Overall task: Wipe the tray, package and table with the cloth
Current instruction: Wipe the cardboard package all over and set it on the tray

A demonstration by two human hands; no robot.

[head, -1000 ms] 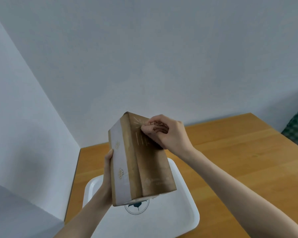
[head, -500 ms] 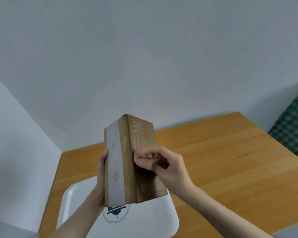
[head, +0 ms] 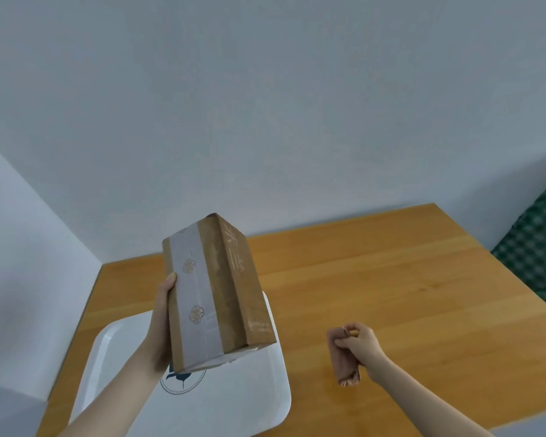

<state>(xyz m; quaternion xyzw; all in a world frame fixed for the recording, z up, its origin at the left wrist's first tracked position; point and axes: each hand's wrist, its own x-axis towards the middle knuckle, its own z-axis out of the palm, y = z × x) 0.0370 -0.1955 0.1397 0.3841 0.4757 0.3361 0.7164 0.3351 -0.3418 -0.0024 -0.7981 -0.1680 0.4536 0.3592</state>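
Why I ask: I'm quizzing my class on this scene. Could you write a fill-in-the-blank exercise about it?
1. The left hand holds up a brown ____ with a pale band.
2. The right hand grips a crumpled ____.
3. The white tray lies on a wooden ____.
Missing words: package; cloth; table.

My left grip (head: 159, 320): bare, slim, thumbnail short and plain. My right grip (head: 358, 344): bare too, rounded knuckles showing. My left forearm (head: 114, 392) and right forearm (head: 423, 402): bare, slender, smooth, uncovered down to frame's lower edge.
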